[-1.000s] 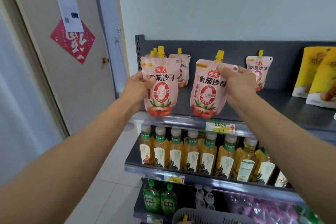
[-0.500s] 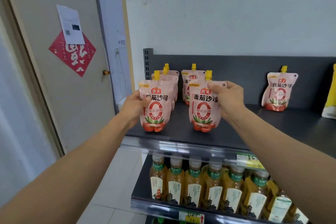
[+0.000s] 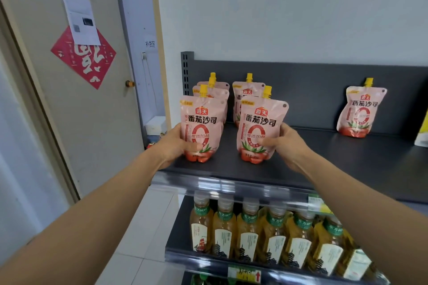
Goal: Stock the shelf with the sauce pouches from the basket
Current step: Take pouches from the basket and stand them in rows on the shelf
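Note:
Two pink sauce pouches with yellow spouts stand upright on the dark top shelf (image 3: 335, 164). My left hand (image 3: 172, 144) grips the left pouch (image 3: 201, 122) low on its side. My right hand (image 3: 286, 143) grips the right pouch (image 3: 260, 127) the same way. Both pouch bases touch the shelf. Behind the left pouch stand two more pouches (image 3: 214, 91), and behind the right one another pouch (image 3: 246, 95). A single pouch (image 3: 360, 111) leans against the shelf back further right. The basket is out of view.
A row of tea bottles (image 3: 261, 236) fills the shelf below, with price tags (image 3: 320, 206) on the rails. A yellow packet (image 3: 422, 133) shows at the right edge. A door (image 3: 76, 90) with a red paper decoration is to the left. Bare shelf lies between the pouch groups.
Both hands have moved forward and down, setting the two pouches upright on the shelf; my right hand slid from the pouch top to its lower side. The camera has tilted upward.

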Available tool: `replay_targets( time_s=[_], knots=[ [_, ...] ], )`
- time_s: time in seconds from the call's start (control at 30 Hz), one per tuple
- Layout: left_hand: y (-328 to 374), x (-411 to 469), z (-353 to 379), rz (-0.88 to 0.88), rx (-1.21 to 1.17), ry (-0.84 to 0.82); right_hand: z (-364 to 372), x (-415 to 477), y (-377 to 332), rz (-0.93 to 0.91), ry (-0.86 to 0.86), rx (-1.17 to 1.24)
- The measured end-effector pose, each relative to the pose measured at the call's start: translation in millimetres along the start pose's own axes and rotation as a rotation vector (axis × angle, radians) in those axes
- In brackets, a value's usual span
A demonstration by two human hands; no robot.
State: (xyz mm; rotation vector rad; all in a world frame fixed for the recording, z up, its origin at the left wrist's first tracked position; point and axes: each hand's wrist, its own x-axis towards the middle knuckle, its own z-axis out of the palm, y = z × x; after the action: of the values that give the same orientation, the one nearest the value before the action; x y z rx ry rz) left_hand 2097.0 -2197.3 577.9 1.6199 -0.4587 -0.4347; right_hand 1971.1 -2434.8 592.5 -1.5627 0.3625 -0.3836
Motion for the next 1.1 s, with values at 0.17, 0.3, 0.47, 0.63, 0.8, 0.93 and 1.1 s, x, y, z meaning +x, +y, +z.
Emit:
replay_targets(
  time_s=[0.17, 0.3, 0.47, 0.63, 0.8, 0.93, 1.1],
  knots=[
    [-1.4, 5.8, -0.6, 0.017, 0.034, 0.043, 8.7, 9.8, 13.1, 0.004, -0.03, -0.056],
    [-1.0, 13.7, 1.5, 0.036, -0.015, 0.069, 13.8, 27.7, 12.0, 0.007, 0.052, -0.114],
    [-2.8, 28.4, 3.3, 0.067, -0.049, 0.071, 21.6, 43.9, 9.0, -0.002, 0.09, -0.155],
    [-3.8, 41.5, 2.1, 0.071, -0.023, 0.047, 25.1, 62.0, 8.0, -0.012, 0.109, -0.177],
    [-5.0, 48.3, 0.9, 0.072, -0.024, 0.042, 28.0, 76.6, 9.2, -0.03, 0.136, -0.234],
    [-4.2, 49.4, 1.2, 0.067, -0.04, 0.035, 30.9, 83.0, 9.2, -0.043, 0.17, -0.258],
    [-4.8, 48.0, 1.6, 0.053, -0.035, 0.037, 33.7, 88.3, 10.1, -0.043, 0.193, -0.279]
  ],
)
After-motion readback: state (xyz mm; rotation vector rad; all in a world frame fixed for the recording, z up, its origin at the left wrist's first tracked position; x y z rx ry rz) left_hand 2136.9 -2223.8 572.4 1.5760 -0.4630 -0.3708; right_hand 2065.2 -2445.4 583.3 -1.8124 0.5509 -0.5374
